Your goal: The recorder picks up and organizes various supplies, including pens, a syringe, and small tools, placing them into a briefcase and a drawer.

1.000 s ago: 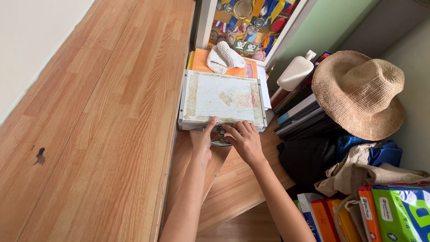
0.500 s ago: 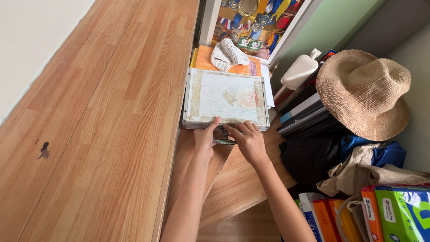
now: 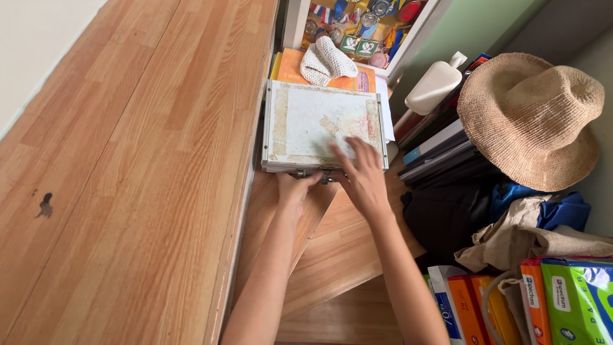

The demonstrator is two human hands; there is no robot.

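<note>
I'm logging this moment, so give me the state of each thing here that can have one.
metal case: lid shut, lying flat.
left hand: at the case's front edge by the latches.
right hand: fingers spread flat on the lid.
straw hat: brim down on the pile.
knitted cloth: crumpled.

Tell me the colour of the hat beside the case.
Tan woven straw hat, clearest in the head view.

A flat metal case (image 3: 322, 124) with a worn, stained whitish lid lies closed and level, its latched front edge facing the person, beside the tabletop (image 3: 140, 160).
</note>
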